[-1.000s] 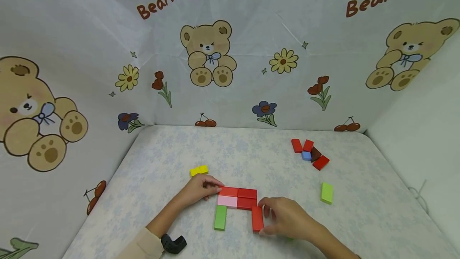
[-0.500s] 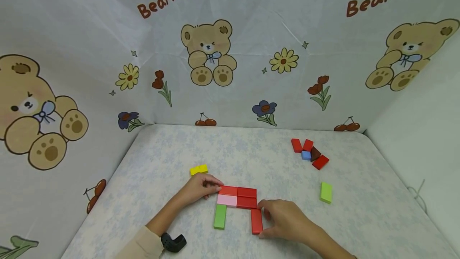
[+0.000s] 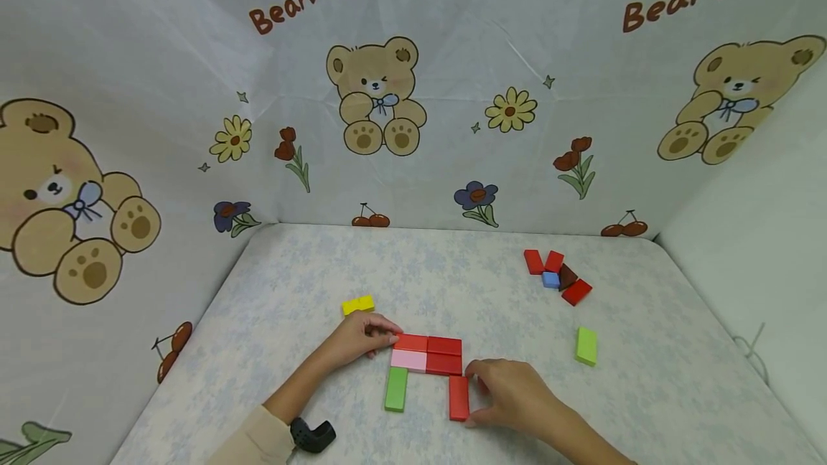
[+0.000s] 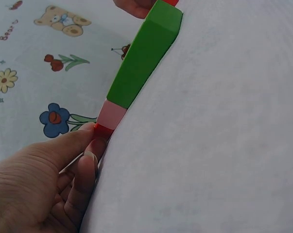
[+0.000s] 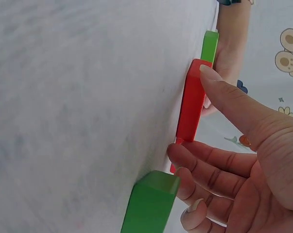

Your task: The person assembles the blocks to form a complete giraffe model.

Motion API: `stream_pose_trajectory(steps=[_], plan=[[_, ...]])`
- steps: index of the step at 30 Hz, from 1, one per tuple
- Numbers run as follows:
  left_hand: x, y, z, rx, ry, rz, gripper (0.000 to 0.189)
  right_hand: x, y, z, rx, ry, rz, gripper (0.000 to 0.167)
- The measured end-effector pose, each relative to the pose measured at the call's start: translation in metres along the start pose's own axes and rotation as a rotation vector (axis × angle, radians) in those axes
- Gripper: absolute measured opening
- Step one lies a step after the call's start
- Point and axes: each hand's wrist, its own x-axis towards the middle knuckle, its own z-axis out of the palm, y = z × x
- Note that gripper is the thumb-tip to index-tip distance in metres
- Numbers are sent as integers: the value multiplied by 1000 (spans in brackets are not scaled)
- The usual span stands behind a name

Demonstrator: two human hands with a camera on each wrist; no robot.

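In the head view, a flat arrangement has an orange-red block (image 3: pixel 410 342) beside a dark red block (image 3: pixel 444 346). Below them lie a pink block (image 3: pixel 408 359) and another dark red block (image 3: pixel 444 364). A green block (image 3: pixel 396 389) extends downward at the left, a red block (image 3: pixel 459 399) at the right. My left hand (image 3: pixel 363 336) pinches the orange-red block's left end between thumb and forefinger. Spanning the lower right red block lengthwise, my right hand (image 3: pixel 513 395) holds it with the thumb (image 5: pixel 212 75) at its near end and fingers at the far end.
Yellow blocks (image 3: pixel 358 305) lie behind my left hand. A light green block (image 3: pixel 586 346) lies to the right. Farther back sit several red blocks (image 3: pixel 577 292), a blue block (image 3: pixel 550 280) and a brown triangular block (image 3: pixel 567 276). Close to my right fingers stands a green block (image 5: pixel 151 204).
The lower right red block has shifted slightly left with my right hand, now lying under the dark red block's right end. My left hand has stayed in place.
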Motion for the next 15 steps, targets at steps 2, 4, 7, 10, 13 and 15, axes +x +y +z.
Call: stream_pose_trajectory(steps=[2,4,7,10,13,15], plan=[[1,-4,0,-2,-1,1,15,1,-1,0,8,-4,13,61],[2,-5,-1,-5,-5,5,15,2,-1,0,11,-10,28,60],[2,-6,-1,-8,-15,8,16,2,-1,0,9,-16,38,56],[2,-7,-2,-5,-23,10,16,3,0,1,10,-14,22,51],[2,-7,-3,-3,-25,14,16,3,0,1,12,-11,-3,47],[2,-8,-3,-2,-25,13,16,3,0,2,8,-8,-13,45]])
